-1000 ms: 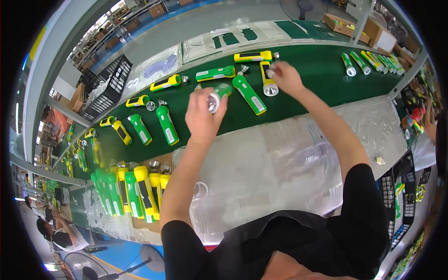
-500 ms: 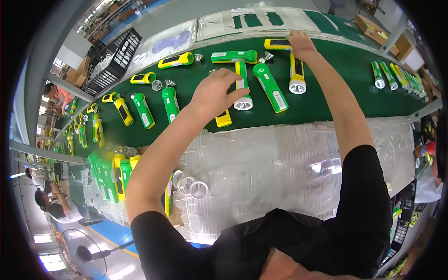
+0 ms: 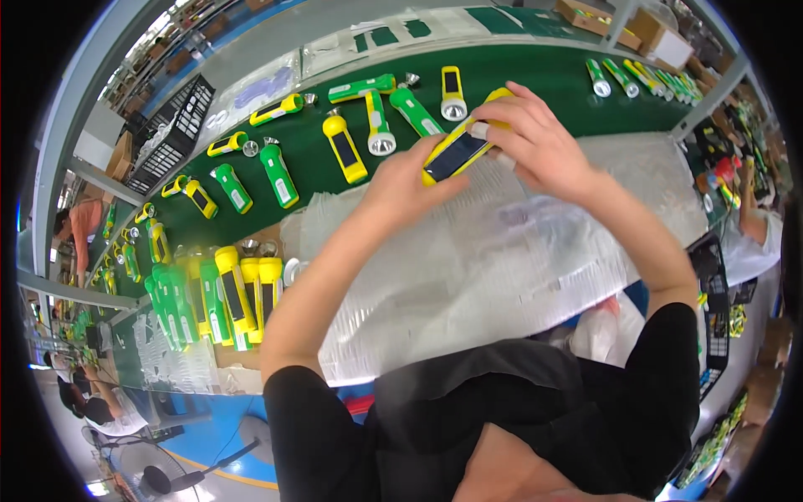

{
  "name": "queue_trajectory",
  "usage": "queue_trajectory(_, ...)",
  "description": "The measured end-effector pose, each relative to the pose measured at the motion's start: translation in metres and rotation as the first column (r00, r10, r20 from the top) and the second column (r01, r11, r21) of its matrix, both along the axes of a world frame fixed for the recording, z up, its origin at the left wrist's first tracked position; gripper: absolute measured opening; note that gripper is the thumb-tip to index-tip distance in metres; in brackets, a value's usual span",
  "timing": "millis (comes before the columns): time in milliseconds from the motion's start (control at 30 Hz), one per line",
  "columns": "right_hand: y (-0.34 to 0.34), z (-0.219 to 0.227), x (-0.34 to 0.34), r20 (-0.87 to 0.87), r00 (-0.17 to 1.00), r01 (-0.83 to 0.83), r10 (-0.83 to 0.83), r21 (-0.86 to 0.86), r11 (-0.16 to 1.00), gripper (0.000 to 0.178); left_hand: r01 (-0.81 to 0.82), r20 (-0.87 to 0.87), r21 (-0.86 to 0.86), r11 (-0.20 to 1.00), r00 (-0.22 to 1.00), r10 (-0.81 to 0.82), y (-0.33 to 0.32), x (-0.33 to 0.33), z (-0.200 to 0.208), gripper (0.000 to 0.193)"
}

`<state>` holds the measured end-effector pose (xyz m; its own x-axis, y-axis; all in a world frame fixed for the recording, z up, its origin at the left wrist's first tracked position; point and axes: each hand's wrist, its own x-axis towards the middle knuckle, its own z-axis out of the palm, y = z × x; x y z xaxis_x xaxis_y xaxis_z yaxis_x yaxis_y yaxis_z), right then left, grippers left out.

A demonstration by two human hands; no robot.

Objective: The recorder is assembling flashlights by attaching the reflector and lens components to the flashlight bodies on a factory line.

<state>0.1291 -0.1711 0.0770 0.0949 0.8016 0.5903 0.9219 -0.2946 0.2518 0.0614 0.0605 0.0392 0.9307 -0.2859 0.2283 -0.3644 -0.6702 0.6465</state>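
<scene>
A yellow flashlight (image 3: 457, 156) with a dark panel is tilted between my hands, above the near edge of the green conveyor belt (image 3: 527, 88). My left hand (image 3: 407, 182) grips its lower end. Around the head end curl the fingers of my right hand (image 3: 539, 138), hiding most of that end; a white patch shows at its fingertips. Just beyond lie a green flashlight with a white lamp head (image 3: 379, 125), another green flashlight (image 3: 416, 111) and a yellow flashlight with a white head (image 3: 452, 94). Left of them rests a yellow flashlight without a white head (image 3: 344, 151).
Clear wrap (image 3: 468, 268) covers the near worktop. Several flashlights stand packed together at its left (image 3: 213, 297), beside a white ring (image 3: 292, 271). More flashlights lie along the belt's left and at its far right (image 3: 631, 78). A black crate (image 3: 174, 136) stands far left; people sit at both sides.
My right hand has come back from the belt's far side, where it was at a yellow flashlight. My left hand has left the green flashlight; both hands now hold a yellow one. The view has shifted.
</scene>
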Motion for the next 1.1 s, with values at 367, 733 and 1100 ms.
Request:
queue_trajectory(367,0.024,-0.113,-0.16,-0.695,-0.14,0.636,0.706,0.483,0.602,0.057,-0.154,-0.167,-0.349,0.924,0.981,0.101,-0.035,-0.159,-0.103,0.047)
queue_trajectory(733,0.023,-0.104,-0.211,-0.805,-0.406,0.229,0.432,0.368,0.901,0.079,-0.154,-0.266,-0.922,0.354,0.918,-0.295,-0.044,-0.13,-0.063,0.038)
queue_trajectory(1100,0.003,-0.118,-0.201,-0.781,-0.248,0.377,0.573,0.467,0.8,0.043,0.372,0.491,0.072,0.926,0.794,-0.357,-0.04,-0.117,-0.039,0.034)
